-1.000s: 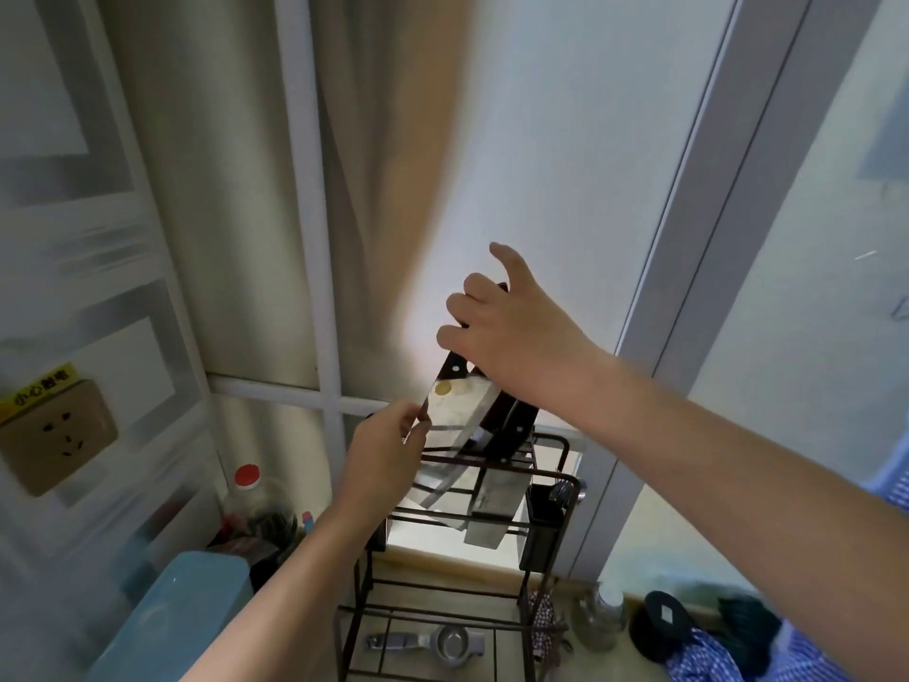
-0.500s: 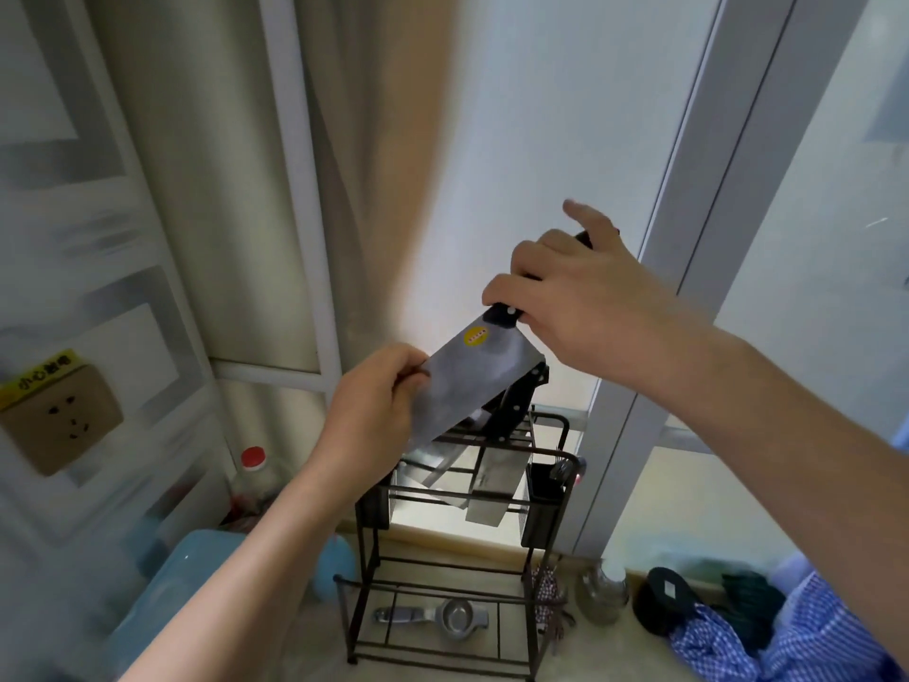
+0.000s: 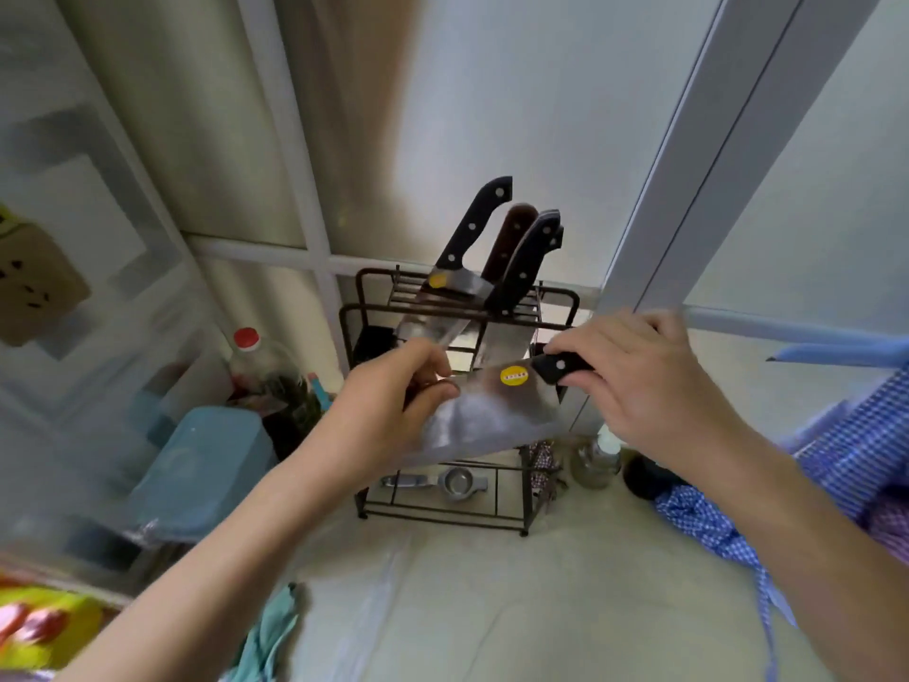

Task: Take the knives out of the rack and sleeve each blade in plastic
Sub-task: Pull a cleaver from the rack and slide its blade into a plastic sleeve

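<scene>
A wide cleaver (image 3: 492, 418) with a yellow sticker and a black handle is held level in front of the black wire rack (image 3: 457, 307). My right hand (image 3: 649, 381) grips its handle. My left hand (image 3: 388, 415) pinches the far end of the blade. Three more knives stand slanted in the rack: a black-handled one with a yellow sticker (image 3: 472, 228), a brown-handled one (image 3: 509, 238) and another black-handled one (image 3: 529, 260). No plastic sleeve can be made out on the blade.
The rack stands on a pale counter (image 3: 516, 607) against a window. A metal squeezer (image 3: 442, 482) lies on its lower shelf. A red-capped bottle (image 3: 256, 361) and blue box (image 3: 196, 475) sit left; a glass jar (image 3: 595, 460) and checked cloth (image 3: 713, 524) right.
The cleaver has come up out of the rack and down toward me, turning from steeply tilted to level. Both hands stayed on it. My view has tipped down, showing the counter.
</scene>
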